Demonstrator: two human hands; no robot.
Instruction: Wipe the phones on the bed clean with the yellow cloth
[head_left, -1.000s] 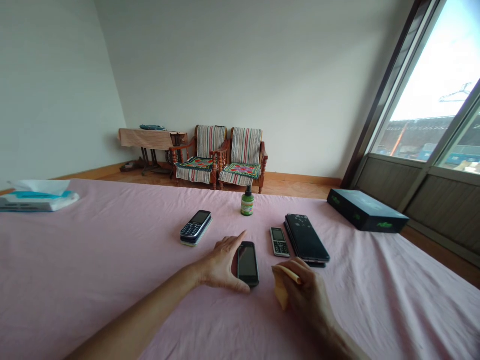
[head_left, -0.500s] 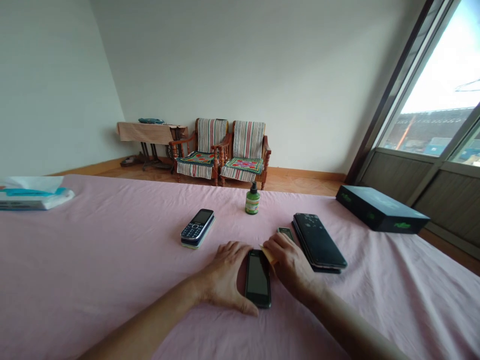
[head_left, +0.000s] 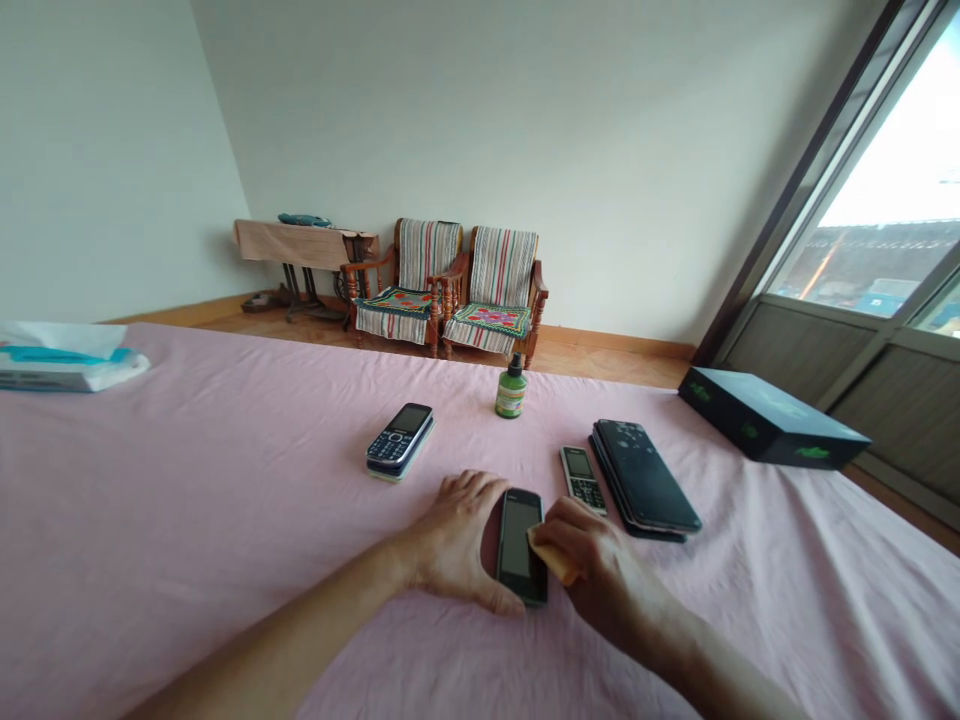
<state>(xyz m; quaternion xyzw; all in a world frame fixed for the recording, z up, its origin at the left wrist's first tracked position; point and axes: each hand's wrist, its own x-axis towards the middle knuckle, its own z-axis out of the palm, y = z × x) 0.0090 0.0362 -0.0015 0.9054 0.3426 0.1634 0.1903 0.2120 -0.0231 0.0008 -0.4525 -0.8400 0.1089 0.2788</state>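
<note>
A black touchscreen phone (head_left: 517, 545) lies face up on the pink cloth in front of me. My left hand (head_left: 457, 545) braces it, fingers at its top left corner and thumb at its lower edge. In my right hand (head_left: 592, 550) is a folded yellow cloth (head_left: 553, 556), pressed on the right side of the phone's screen. Just beyond that hand lies a small keypad phone (head_left: 583, 480). To its right, a large black smartphone (head_left: 646, 480) rests on another dark, flat thing.
Left of centre, a keypad phone (head_left: 401, 435) tops a small stack. A green pump bottle (head_left: 511, 390) stands behind. A black box (head_left: 772, 418) sits at the right, and a tissue pack (head_left: 71, 365) at the far left. Two chairs (head_left: 491, 290) stand beyond the pink-covered surface (head_left: 225, 480).
My right hand has moved down along the phone with the yellow cloth, uncovering more of the small keypad phone. My left hand stays on the touchscreen phone. The view has shifted slightly.
</note>
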